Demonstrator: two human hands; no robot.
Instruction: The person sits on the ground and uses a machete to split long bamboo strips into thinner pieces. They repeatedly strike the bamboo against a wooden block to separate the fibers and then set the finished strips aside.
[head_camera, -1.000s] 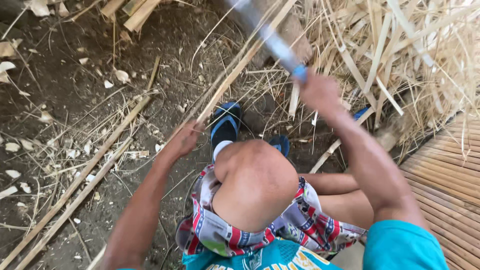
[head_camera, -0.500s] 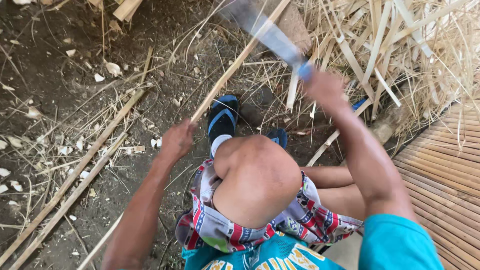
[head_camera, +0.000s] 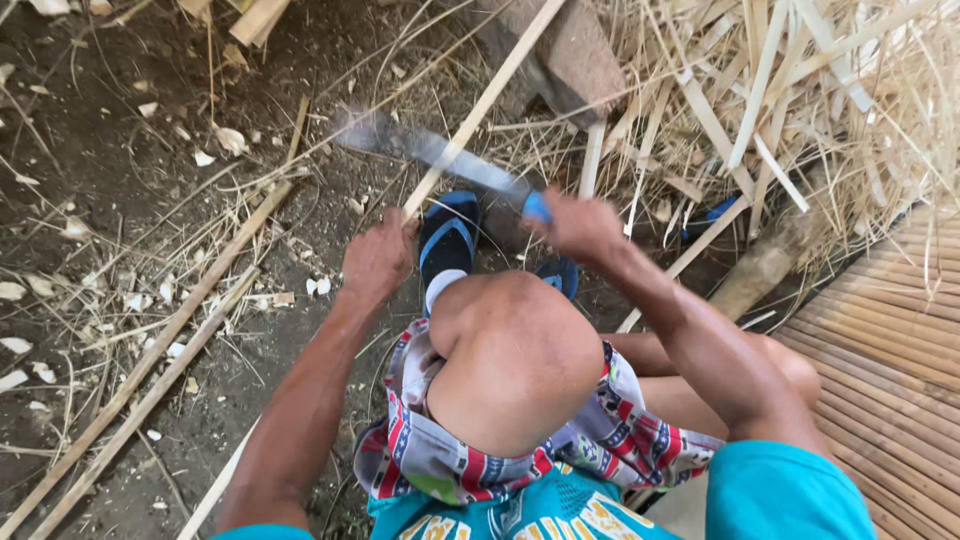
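Note:
My left hand (head_camera: 375, 260) grips a long thin bamboo strip (head_camera: 480, 108) that runs from the lower left up to the top right. My right hand (head_camera: 578, 225) holds a large knife (head_camera: 430, 150) by its blue handle. The blurred grey blade points left and lies across the strip just above my left hand. My bent knee sits below both hands, and my foot in a blue sandal (head_camera: 447, 240) rests on the dirt between them.
Two long bamboo poles (head_camera: 150, 370) lie on the dirt at the left among white chips. A heap of split strips and dry shavings (head_camera: 800, 110) fills the upper right. A woven bamboo mat (head_camera: 890, 370) lies at the right. A wooden block (head_camera: 575, 55) sits at the top.
The knife has swung down from high at the upper right to the strip by my left hand. The left hand has kept its hold on the strip.

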